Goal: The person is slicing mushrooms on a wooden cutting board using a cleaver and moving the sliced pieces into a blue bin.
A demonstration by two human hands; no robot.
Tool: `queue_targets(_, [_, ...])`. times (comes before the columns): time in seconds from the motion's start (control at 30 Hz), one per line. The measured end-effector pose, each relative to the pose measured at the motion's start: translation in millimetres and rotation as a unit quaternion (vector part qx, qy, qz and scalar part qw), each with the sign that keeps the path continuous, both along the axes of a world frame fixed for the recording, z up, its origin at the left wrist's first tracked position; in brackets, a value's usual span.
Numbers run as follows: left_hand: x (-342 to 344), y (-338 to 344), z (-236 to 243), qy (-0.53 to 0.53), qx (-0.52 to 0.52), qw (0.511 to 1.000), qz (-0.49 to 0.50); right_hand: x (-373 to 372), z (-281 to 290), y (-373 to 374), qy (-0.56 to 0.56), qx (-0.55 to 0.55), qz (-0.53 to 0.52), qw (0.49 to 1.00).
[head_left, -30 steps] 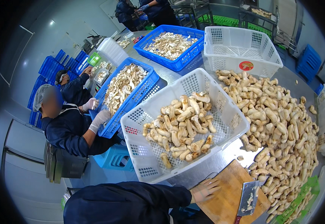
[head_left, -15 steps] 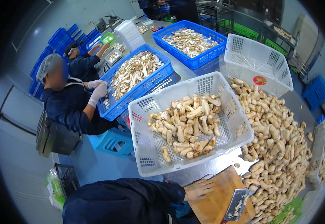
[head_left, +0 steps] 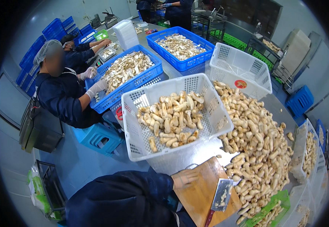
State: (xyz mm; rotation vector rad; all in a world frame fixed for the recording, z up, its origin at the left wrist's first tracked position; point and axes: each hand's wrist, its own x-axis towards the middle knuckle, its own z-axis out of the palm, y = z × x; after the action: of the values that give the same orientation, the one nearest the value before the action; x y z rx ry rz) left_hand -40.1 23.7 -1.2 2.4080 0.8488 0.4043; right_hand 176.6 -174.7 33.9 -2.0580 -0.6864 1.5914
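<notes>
The left hand (head_left: 184,178) is lying flat on the near left edge of the wooden cutting board (head_left: 202,195), fingers spread a little and not gripping anything; its dark blue sleeve (head_left: 123,198) is filling the bottom of the view; the right hand is not showing, so I cannot tell what it is doing.

A cleaver (head_left: 220,196) with a red handle is lying on the board just right of the hand, not touching it, its wide blade pointing away from the person; bits of mushroom are sticking to the blade.

Just past the board a white plastic basket (head_left: 134,113) is sitting on the steel table (head_left: 175,160), about half full of pale mushroom pieces (head_left: 172,119); to the right of the board and basket a big loose pile of mushrooms (head_left: 260,145) is lying on the table, with the nearest ones touching the board's right edge.

Further back an empty white basket (head_left: 240,70) is standing; two blue crates (head_left: 179,49) of sliced mushrooms are sitting to the left of it.

On the left a worker in a hair net (head_left: 58,89) is sitting on a blue stool (head_left: 96,138), with gloved hands at the nearer blue crate.
</notes>
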Motion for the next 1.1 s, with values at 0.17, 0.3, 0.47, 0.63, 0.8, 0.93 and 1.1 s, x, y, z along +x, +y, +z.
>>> queue_targets(0.17, [20.3,2.4,-4.9,-0.128,-0.042,0.991,-0.003,21.6,77.7,-68.6,0.154,0.129,-0.028,0.979])
queue_targets(0.3, [9.9,2.0,-12.5,0.037,0.041,0.998,0.024,27.5,220.8,-19.9,0.111,0.606,0.194,0.763])
queue_targets(0.47, [41.2,-38.3,13.3,-0.056,0.219,0.969,0.104,16.2,308.3,-65.2,0.227,0.837,0.186,0.461])
queue_targets(0.63, [36.5,-77.7,30.1,-0.039,0.213,0.971,0.098,10.6,318.9,-107.7,0.168,0.891,0.165,0.389])
queue_targets(0.8, [20.6,-85.5,35.6,-0.046,0.211,0.968,0.129,0.2,318.7,-121.8,0.149,0.913,0.164,0.343])
queue_targets(0.93, [8.6,-88.6,37.4,-0.057,0.212,0.964,0.149,-10.8,321.1,-119.8,0.144,0.918,0.166,0.331])
queue_targets(1.1, [-9.6,-83.3,13.1,-0.066,0.188,0.959,0.202,-23.1,325.6,-116.7,0.136,0.921,0.156,0.331])
